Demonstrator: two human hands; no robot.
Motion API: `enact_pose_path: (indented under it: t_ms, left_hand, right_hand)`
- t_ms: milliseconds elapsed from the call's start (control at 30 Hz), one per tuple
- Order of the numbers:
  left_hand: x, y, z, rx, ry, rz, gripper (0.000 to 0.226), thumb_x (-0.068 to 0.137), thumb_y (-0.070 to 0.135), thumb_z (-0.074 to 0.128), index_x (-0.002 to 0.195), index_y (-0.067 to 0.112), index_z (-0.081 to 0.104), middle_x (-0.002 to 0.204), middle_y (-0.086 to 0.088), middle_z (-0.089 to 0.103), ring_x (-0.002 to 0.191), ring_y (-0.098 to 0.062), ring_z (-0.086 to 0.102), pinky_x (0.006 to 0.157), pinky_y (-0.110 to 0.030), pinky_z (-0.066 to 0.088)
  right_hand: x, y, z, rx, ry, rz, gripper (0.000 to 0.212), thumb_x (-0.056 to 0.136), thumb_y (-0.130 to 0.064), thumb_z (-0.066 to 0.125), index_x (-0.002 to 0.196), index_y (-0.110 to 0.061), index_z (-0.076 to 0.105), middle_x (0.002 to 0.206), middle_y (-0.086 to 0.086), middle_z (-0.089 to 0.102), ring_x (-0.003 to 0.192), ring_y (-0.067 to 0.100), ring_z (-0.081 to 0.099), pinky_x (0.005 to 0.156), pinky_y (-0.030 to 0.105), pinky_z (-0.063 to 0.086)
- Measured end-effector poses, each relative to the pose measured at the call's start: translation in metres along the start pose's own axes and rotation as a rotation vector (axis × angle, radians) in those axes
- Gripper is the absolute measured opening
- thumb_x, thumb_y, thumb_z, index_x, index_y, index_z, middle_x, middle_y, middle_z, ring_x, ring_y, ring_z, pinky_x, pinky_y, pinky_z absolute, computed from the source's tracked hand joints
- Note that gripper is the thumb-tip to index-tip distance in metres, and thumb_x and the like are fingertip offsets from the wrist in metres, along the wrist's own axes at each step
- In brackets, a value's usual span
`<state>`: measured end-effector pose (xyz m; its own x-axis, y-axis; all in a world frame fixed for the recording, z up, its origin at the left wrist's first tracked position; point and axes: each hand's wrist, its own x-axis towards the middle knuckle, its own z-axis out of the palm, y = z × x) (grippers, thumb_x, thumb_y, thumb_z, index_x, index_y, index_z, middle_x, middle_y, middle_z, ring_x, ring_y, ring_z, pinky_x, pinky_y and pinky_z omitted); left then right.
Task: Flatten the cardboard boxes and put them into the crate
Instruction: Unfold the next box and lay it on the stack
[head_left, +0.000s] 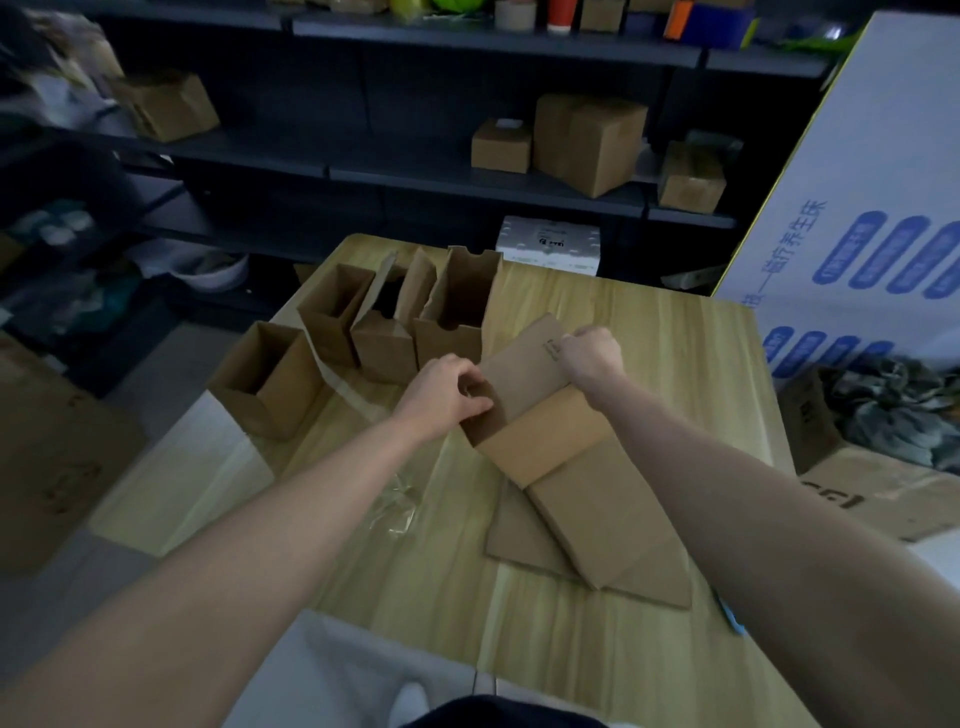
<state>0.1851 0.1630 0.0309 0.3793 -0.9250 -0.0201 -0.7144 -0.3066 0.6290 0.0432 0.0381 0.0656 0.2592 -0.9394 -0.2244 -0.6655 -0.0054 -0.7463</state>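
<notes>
A small brown cardboard box (535, 415) stands tilted on the wooden table (649, 338), on top of flattened cardboard pieces (613, 525). My left hand (444, 395) grips the box's left edge with curled fingers. My right hand (589, 353) pinches the far corner of its raised top flap. Several open, unflattened boxes (384, 317) stand in a group at the table's far left; one more (265, 379) sits at the left edge. No crate is in view.
Crumpled clear tape (400, 504) lies on the table in front of me. Dark shelves (467, 176) with more boxes run behind the table. A tall white printed carton (872, 208) leans at the right, above a box of cloth (883, 415).
</notes>
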Motion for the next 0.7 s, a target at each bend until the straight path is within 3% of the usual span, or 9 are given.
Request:
enact_pose_path:
  t_ms: [67, 167, 233, 300, 467, 600, 700]
  left_hand:
    - [-0.002, -0.003, 0.005, 0.016, -0.051, -0.031, 0.032, 0.079, 0.028, 0.073, 0.107, 0.014, 0.064, 0.1, 0.003, 0.054, 0.095, -0.016, 0.055, 0.085, -0.032, 0.048]
    - [-0.001, -0.005, 0.007, 0.031, -0.076, -0.048, 0.027, 0.08, 0.026, 0.072, 0.103, 0.013, 0.064, 0.102, 0.001, 0.054, 0.097, -0.019, 0.054, 0.088, -0.036, 0.048]
    - [0.002, -0.004, 0.005, 0.051, -0.087, -0.051, 0.025, 0.081, 0.025, 0.071, 0.102, 0.013, 0.064, 0.104, 0.0, 0.056, 0.095, -0.019, 0.056, 0.085, -0.035, 0.049]
    - [0.006, -0.002, 0.0, 0.078, -0.101, -0.066, 0.024, 0.082, 0.025, 0.071, 0.102, 0.013, 0.064, 0.104, -0.001, 0.058, 0.092, -0.017, 0.057, 0.08, -0.031, 0.048]
    - [0.012, -0.006, -0.005, 0.031, -0.192, -0.131, 0.033, 0.075, 0.032, 0.077, 0.1, 0.018, 0.061, 0.098, 0.003, 0.058, 0.086, -0.013, 0.058, 0.069, -0.027, 0.047]
    - [0.016, -0.008, -0.002, -0.005, -0.183, -0.14, 0.029, 0.077, 0.031, 0.076, 0.098, 0.019, 0.06, 0.098, 0.003, 0.058, 0.085, -0.012, 0.057, 0.066, -0.025, 0.045]
    - [0.02, -0.009, 0.003, -0.011, -0.178, -0.139, 0.023, 0.078, 0.029, 0.074, 0.093, 0.02, 0.059, 0.1, 0.0, 0.058, 0.087, -0.014, 0.057, 0.07, -0.027, 0.046]
  right_hand:
    - [-0.002, 0.008, 0.007, -0.028, -0.047, 0.014, 0.024, 0.098, -0.015, 0.036, 0.083, -0.005, 0.053, 0.079, 0.004, 0.049, 0.072, 0.021, 0.05, 0.055, 0.023, 0.035]
    - [-0.002, 0.017, 0.015, 0.027, -0.028, 0.049, 0.031, 0.097, -0.014, 0.039, 0.068, -0.009, 0.045, 0.069, 0.001, 0.043, 0.077, 0.024, 0.05, 0.061, 0.03, 0.04]
    - [-0.003, 0.016, 0.016, 0.023, -0.037, 0.068, 0.028, 0.097, -0.014, 0.039, 0.071, -0.009, 0.046, 0.069, -0.001, 0.042, 0.071, 0.021, 0.049, 0.061, 0.03, 0.044]
    - [-0.001, 0.016, 0.018, 0.028, -0.037, 0.059, 0.027, 0.097, -0.014, 0.038, 0.074, -0.006, 0.049, 0.07, 0.001, 0.044, 0.065, 0.019, 0.046, 0.054, 0.026, 0.038]
    - [0.002, 0.011, 0.023, 0.025, -0.034, 0.027, 0.02, 0.096, -0.015, 0.038, 0.089, -0.003, 0.053, 0.076, 0.006, 0.049, 0.077, 0.024, 0.049, 0.064, 0.028, 0.037]
    - [0.007, 0.013, 0.022, 0.041, -0.031, 0.037, 0.019, 0.096, -0.016, 0.039, 0.087, -0.004, 0.051, 0.085, 0.01, 0.05, 0.074, 0.023, 0.048, 0.054, 0.025, 0.034]
    - [0.009, 0.016, 0.02, 0.051, -0.019, 0.043, 0.022, 0.095, -0.016, 0.04, 0.094, -0.003, 0.058, 0.09, 0.011, 0.054, 0.081, 0.025, 0.051, 0.064, 0.027, 0.038]
